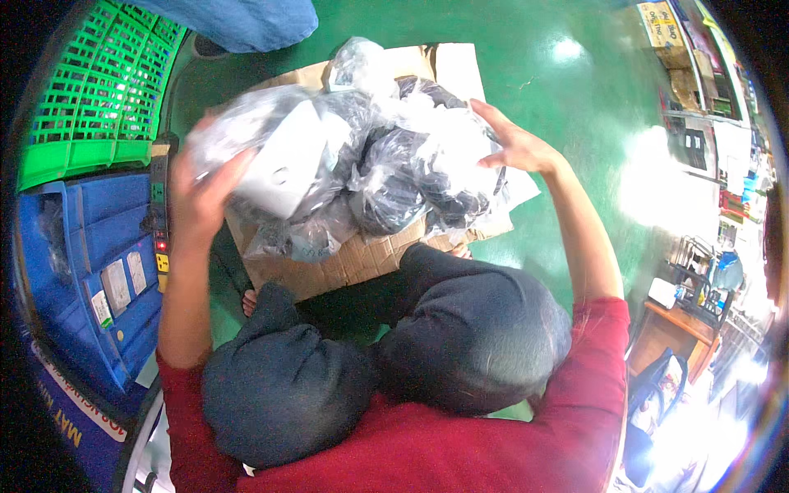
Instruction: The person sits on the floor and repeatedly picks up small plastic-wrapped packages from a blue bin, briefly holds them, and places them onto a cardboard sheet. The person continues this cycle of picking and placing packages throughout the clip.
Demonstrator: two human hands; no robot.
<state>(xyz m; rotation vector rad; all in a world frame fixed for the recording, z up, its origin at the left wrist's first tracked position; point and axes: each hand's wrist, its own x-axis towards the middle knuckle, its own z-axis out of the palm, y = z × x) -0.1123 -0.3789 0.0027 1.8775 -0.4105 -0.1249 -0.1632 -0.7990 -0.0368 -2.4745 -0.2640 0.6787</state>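
A heap of clear plastic bags (390,181) with dark contents, too wrapped to make out, lies on a flattened cardboard sheet (353,267) in front of my knees. At the heap's left side, my left hand (205,189) grips a large clear plastic bag (255,123), thumb on the near face and fingers round its left edge, somewhat blurred. A white sheet of paper (288,160) shows on that bag. My right hand (518,144) is spread with thumb and fingers apart against the right side of the bags. A smaller knotted bag (356,66) sits at the far edge.
Green crates (90,90) stand at the far left, above a blue bin (99,271) with labels. Beside them runs a power strip (160,222) with a red light. Blue cloth (246,20) hangs at the top. A wooden stand (674,337) and shelves line the right.
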